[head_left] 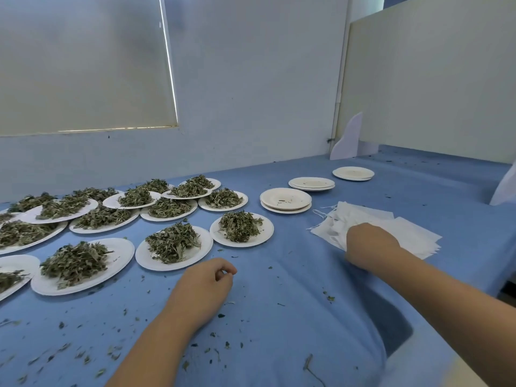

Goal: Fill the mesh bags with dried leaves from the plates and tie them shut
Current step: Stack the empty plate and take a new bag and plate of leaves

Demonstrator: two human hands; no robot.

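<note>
Several white paper plates heaped with dried green leaves cover the left half of the blue table; the nearest are one plate in the middle, another beside it and a third further left. A pile of white mesh bags with drawstrings lies on the right. My right hand rests on the near left part of that pile, its fingers hidden beneath it. My left hand hovers over the cloth in front of the plates, fingers loosely curled, holding nothing.
Three stacks of empty plates run toward the back right. Leaf crumbs litter the blue cloth. A wall stands behind, a beige partition on the right, with white brackets at its foot.
</note>
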